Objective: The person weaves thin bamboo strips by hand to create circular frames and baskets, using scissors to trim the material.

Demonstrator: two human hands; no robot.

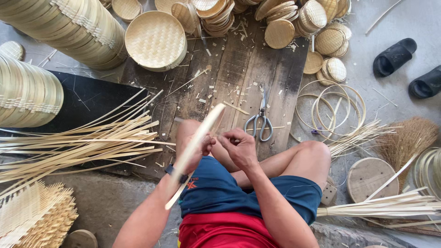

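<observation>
Many woven trays [156, 39] ring dark plank floor [239, 78]; scissors [260, 120] lying there.

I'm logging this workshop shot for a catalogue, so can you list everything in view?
bamboo strip: one, pale, held in both hands, curving over the lap
scissors: one pair, grey, on the wooden boards ahead
woven tray: one large, tan, top centre
small woven discs: many, tan, stacked top right
bamboo hoops: several, pale, on the floor at right
loose bamboo strips: a bundle, pale, at left
sandals: two, black, far right
round wooden disc: one, brown, lower right
left hand: grip on the strip
right hand: fingers at the strip
</observation>
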